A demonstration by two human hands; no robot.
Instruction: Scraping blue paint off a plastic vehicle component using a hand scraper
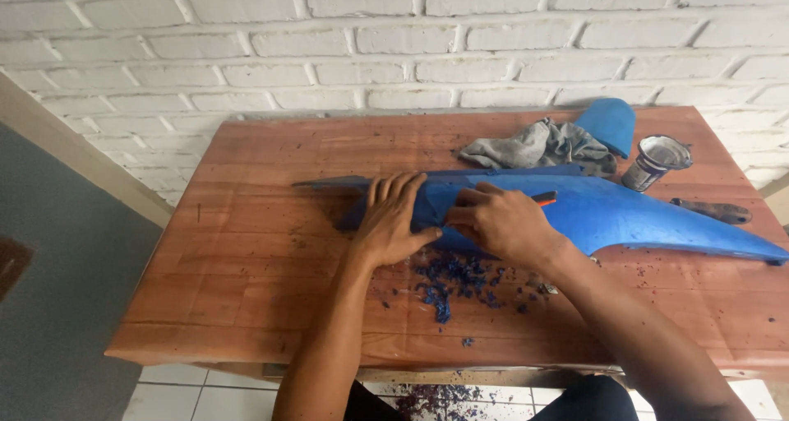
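My left hand [390, 224] lies flat with its fingers [393, 189] spread wide, pressing down on the long blue plastic panel [625, 215], which I think keeps it from sliding on the table. My right hand [503, 224] is curled tight around a small tool with an orange handle [544, 197]; only the orange end pokes out past my knuckles, so I cannot tell what kind of blade it has. The panel is right under both sets of fingers. Its thin pointed end sticks out past my left fingertips, and its wide curved end runs far off past my right hand. Just below my fingers, close to me, sits a little pile of blue paint flakes [460, 277], so it looks like the tool is scraping the blue off. Beyond my right fingers, near the wall, lies a crumpled grey rag [534, 145], touching a smaller blue piece [610, 123]. Beside that stands a small open metal can [656, 161]. A dark tool [713, 210] lies just past the can. All of it rests on the wooden table [246, 256].
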